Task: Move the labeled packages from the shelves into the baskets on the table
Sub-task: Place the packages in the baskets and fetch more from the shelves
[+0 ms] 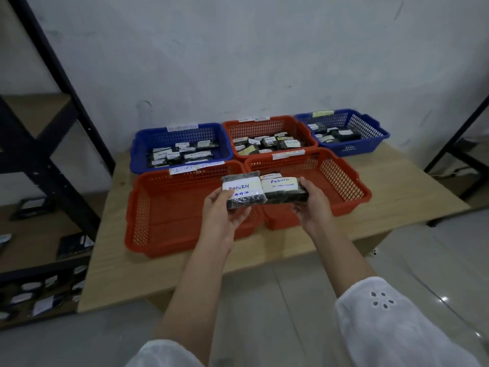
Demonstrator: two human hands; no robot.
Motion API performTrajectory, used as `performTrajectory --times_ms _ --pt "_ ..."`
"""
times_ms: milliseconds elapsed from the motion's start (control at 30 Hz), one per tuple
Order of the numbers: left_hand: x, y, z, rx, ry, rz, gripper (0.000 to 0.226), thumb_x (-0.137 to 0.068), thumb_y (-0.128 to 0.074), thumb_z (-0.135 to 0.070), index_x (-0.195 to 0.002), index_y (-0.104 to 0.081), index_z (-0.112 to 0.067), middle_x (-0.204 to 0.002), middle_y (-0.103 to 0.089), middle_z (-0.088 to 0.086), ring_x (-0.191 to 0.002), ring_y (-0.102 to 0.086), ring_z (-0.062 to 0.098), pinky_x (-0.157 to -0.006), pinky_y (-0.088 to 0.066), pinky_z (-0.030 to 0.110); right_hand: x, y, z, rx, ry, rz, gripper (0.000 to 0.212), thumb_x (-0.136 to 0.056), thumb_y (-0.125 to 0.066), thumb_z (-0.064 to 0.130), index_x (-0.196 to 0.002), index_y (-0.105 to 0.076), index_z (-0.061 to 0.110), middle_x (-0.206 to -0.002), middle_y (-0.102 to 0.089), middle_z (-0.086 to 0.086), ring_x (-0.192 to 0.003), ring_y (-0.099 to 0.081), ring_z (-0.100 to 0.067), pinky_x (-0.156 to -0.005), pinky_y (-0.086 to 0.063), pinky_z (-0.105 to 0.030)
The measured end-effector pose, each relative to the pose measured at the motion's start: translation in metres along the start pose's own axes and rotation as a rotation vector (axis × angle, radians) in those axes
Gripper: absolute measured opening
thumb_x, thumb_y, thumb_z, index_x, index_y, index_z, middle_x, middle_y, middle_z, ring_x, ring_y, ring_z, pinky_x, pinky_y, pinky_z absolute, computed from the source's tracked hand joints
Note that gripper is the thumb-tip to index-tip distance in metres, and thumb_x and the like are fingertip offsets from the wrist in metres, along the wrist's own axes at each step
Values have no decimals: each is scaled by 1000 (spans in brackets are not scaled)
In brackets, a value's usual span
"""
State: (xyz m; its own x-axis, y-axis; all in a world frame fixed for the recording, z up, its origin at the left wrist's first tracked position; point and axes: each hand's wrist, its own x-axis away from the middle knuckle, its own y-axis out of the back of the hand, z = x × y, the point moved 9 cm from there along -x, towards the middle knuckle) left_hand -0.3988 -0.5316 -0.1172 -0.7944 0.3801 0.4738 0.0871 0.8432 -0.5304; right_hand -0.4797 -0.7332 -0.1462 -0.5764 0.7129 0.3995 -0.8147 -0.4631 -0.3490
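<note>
My left hand (222,210) grips a dark package (243,192) with a white label reading "RETURN". My right hand (312,205) grips a second dark package (284,190), also labeled "Return". Both packages hang side by side above the gap between two red baskets at the table's front: the left red basket (169,221) and the right red basket (341,181). Neither of these shows any package inside. Behind them stand a blue basket (148,149), a red basket (264,125) and another blue basket (370,128), each holding several labeled packages.
The wooden table (132,282) carries all the baskets. A dark metal shelf unit (42,144) stands at the left, with several labeled packages (74,243) on its lower shelves. Another shelf frame (460,144) stands at the right. Grey tiled floor lies in front.
</note>
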Motion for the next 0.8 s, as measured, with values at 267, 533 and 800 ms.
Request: performTrajectory --times_ms 267,533,800 --pt "-61 -50 26 23 -30 -78 14 -91 -57 -10 -101 -50 -16 -106 -62 13 -84 -64 24 -57 -58 28 -97 30 28 -101 -87 -48 33 -87 -65 25 -116 -63 11 -110 -68 -11 -88 -65 -20 -63 -50 -25" --pt "-140 -104 41 -27 18 -54 16 -90 -59 -8 -101 -50 -16 -109 -62 15 -96 -64 26 -57 -57 30 -177 50 40 -120 -172 -151 11 -88 -65 22 -92 -66 12 -106 -68 -11 -91 -65 -20 -69 -53 -25" --pt "-179 -110 63 -47 64 -140 19 -91 -58 -8 -106 -49 -14 -109 -61 15 -96 -63 27 -65 -56 34 -237 59 37 -66 -231 -215 14 -89 -64 19 -100 -64 11 -112 -66 -9 -90 -63 -18 -73 -52 -26"
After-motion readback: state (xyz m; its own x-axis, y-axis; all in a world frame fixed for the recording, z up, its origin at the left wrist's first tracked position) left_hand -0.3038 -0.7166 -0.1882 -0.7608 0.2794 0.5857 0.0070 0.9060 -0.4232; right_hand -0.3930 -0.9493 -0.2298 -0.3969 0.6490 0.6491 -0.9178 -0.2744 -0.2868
